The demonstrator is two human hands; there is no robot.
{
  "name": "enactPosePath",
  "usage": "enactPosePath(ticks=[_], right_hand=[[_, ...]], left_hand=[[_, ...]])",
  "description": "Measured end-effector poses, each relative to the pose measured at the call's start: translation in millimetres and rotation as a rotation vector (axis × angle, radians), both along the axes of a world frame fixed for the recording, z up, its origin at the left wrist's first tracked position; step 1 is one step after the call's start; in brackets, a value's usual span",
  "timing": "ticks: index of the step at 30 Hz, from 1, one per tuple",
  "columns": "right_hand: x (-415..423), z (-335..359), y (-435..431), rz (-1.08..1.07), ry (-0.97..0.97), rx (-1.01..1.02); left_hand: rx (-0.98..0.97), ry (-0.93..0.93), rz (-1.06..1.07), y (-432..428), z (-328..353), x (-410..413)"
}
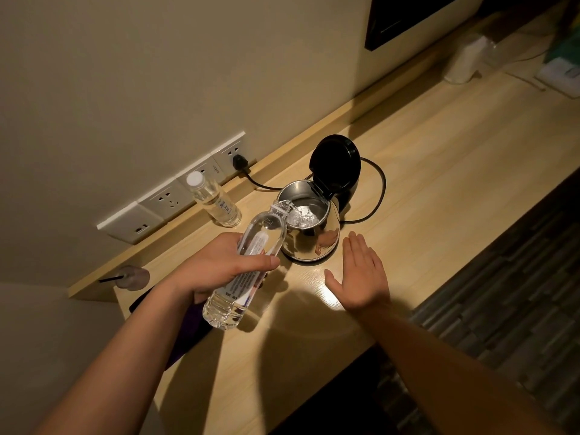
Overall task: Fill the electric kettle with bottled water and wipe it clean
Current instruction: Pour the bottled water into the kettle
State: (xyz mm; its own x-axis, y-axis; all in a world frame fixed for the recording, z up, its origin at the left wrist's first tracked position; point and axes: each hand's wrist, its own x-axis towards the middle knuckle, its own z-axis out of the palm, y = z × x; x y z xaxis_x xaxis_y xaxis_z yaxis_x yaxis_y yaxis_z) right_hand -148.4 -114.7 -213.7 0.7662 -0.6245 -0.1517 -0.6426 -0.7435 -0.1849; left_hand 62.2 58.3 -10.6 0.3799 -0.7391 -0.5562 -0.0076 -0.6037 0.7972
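From my head view, my left hand gripped the tilted water bottle, neck over the open electric kettle on the bench, so water poured in; my right hand lay flat beside it, holding nothing.

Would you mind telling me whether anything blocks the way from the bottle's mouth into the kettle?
Nothing visible does: the kettle has its lid flipped up, and water pours from the bottle straight in.

Dim warm light, wide-angle distortion
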Motion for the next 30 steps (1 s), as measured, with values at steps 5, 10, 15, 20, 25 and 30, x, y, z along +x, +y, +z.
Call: enactPosePath(ticks=[5,10,15,20,25,30], right_hand=[[0.6,0.0,0.9,-0.012,-0.034,-0.002],[0.4,-3.4,1.1,-0.025,-0.055,-0.013],[0.7,-6.4,0.8,-0.03,-0.073,-0.016],[0.6,-7.6,0.5,-0.031,-0.096,-0.017],[-0.7,-5.8,0.7,-0.027,-0.101,-0.032],[-1.0,-1.7,1.4,-0.026,-0.131,-0.036]], left_hand=[[0.02,0.013,0.01,2.8,-2.9,1.0],[0.027,0.061,0.061,2.4,-2.1,-3.5],[0.041,0.088,0.076,-2.1,2.7,-6.5],[0.048,0.086,0.083,-5.5,5.1,-6.9],[0.061,0.077,0.101,-6.7,4.4,-6.2],[0.065,0.082,0.09,-7.5,3.4,-4.0]])
